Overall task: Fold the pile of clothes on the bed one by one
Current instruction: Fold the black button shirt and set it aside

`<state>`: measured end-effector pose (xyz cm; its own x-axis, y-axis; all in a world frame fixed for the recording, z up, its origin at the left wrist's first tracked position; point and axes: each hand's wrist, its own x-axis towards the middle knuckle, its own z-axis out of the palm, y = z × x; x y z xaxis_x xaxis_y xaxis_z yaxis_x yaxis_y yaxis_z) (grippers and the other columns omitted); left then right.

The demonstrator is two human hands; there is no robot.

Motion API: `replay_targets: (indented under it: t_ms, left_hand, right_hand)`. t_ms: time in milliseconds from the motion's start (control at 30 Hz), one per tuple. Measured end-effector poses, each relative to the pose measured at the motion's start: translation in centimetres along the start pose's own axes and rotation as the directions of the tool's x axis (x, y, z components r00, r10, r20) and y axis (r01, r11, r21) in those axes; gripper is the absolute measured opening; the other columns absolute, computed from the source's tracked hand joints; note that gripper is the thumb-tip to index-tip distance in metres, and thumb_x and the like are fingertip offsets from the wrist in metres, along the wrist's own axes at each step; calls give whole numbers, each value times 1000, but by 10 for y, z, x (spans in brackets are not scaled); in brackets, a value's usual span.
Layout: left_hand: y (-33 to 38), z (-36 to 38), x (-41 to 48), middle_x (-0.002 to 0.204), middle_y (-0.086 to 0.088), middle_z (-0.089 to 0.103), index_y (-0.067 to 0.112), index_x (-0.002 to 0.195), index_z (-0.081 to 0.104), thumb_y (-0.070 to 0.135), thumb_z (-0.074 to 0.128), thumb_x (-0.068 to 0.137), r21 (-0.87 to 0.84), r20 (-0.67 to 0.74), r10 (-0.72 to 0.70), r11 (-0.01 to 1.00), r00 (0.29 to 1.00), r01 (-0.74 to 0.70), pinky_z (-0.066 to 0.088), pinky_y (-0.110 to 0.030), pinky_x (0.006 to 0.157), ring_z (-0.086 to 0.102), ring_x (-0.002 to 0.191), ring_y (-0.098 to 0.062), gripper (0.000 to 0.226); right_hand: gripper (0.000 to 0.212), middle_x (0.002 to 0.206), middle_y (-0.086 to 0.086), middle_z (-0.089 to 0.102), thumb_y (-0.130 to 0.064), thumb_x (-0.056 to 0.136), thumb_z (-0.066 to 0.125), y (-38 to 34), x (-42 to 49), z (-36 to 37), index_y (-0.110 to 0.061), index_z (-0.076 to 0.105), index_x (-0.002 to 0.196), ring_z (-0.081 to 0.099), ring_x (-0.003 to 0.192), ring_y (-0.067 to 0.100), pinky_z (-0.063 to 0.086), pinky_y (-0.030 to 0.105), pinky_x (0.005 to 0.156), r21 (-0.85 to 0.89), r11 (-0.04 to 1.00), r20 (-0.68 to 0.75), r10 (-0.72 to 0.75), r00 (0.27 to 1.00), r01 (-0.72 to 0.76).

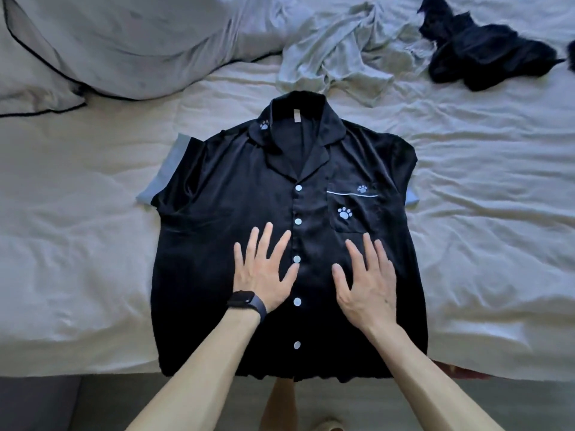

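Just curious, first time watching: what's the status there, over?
Left hand, right hand open, flat on black shirt. Shirt spread face up, buttoned, not yet folded. Grey garment, black garment beyond collar, not blocking.

You are working in a bedroom of a home. The bed (77,244) fills most of the view and is covered with a wrinkled white sheet. A pillow (109,42) in a pale case with dark piping lies at the far left corner. Household clothing lies on the sheet: a black pyjama shirt (233,181) with paw prints and pale buttons is spread flat at the near edge, a crumpled grey garment (342,51) lies beyond it, and a crumpled black garment (485,54) lies at the far right. Below the near edge of the bed you see a strip of grey floor (102,402).
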<state>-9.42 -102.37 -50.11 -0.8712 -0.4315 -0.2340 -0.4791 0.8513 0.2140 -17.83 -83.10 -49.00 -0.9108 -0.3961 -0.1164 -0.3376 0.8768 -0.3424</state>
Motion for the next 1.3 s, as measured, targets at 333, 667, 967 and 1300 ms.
replay_targets:
  t_ms: [333,667,967,1300]
  left_hand:
    - [-13,42,13,168,7,-5,57,153,8,89,37,77,79,201,97,990,975,-114,-1,-77,107,-8,154,-32,87]
    - [37,-14,109,149,-4,38,27,113,61,68,46,79,-5,42,159,987,986,-159,27,-62,112,30,142,-25,56]
    - [218,-62,312,153,2,38,28,153,27,66,56,86,-29,176,414,909,893,-416,22,-47,119,31,143,-21,82]
    - [287,-29,374,109,-6,68,27,112,56,33,56,96,-31,464,340,929,818,-368,52,-40,82,62,97,-33,17]
  right_hand:
    - [72,171,0,-8,-74,94,26,64,-18,22,-49,6,159,-9,157,26,-1,56,120,-250,966,346,31,938,60]
    - [42,100,-4,65,-55,90,66,71,157,-68,-17,57,107,71,87,20,57,38,72,650,209,360,762,538,-731]
    - [25,83,2,58,-18,86,80,104,221,-60,-7,70,105,47,56,9,50,22,50,619,-253,724,551,415,-743]
    - [22,60,-3,60,-45,89,70,188,170,-93,-26,62,82,65,61,26,59,47,67,743,112,264,857,443,-660]
